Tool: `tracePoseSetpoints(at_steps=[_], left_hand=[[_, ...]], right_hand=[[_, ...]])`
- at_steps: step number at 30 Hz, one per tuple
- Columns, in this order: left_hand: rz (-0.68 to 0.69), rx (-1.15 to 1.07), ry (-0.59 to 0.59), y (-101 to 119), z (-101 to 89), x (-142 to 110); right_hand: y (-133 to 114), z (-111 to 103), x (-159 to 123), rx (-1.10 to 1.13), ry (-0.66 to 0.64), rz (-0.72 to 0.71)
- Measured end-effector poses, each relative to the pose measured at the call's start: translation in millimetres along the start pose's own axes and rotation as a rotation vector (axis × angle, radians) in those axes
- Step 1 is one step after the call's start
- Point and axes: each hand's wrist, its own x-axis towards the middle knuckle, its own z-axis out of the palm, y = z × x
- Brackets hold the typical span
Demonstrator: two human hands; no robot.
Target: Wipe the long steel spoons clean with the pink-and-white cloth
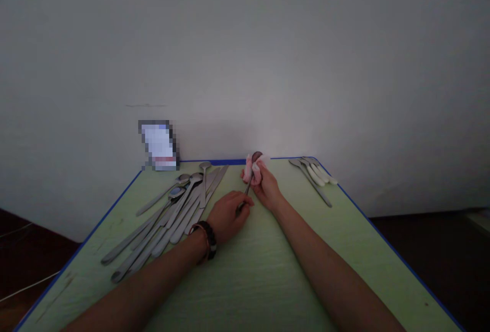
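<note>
Between my two hands is a metal spoon [257, 157], tilted with its bowl toward the wall. My left hand [228, 214] is closed around the handle's lower end. A pink and white cloth or tissue [256, 173] is bunched in my right hand [268, 188], closed around the spoon just below its bowl. To the left of my left hand lies a loose pile of metal spoons [176, 192] and table knives [214, 189], handles toward me. Right of my right hand rest a metal fork [311, 181] and several white-handled forks [317, 173].
The green table [245, 281] has a blue edge and meets a plain grey wall [245, 56] at the back. A blurred-out phone-like device [158, 145] leans upright at the back left corner. A pale cable [30, 286] runs below on the left.
</note>
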Motion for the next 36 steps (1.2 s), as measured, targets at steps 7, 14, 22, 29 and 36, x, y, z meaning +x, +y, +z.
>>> tracePoseSetpoints(at_steps=[7, 14, 22, 29, 36], left_hand=[[-0.127, -0.030, 0.033, 1.1, -0.5, 1.9], [-0.168, -0.016, -0.117, 2.7, 0.7, 3.3], [-0.181, -0.041, -0.161, 1.1, -0.9, 1.6], [-0.148, 0.018, -0.188, 2.3, -1.4, 1.1], [-0.126, 0.104, -0.231, 2.2, -0.7, -0.3]], right_hand=[[1.0, -1.7, 4.0, 0.022, -0.040, -0.012], [3.9, -1.0, 3.8, -0.012, -0.049, -0.073], [-3.5, -2.1, 6.5, 0.164, 0.115, 0.023], [-7.6, -8.6, 6.9, 0.255, 0.080, 0.063], [-3.5, -4.7, 5.3, 0.146, 0.045, 0.066]])
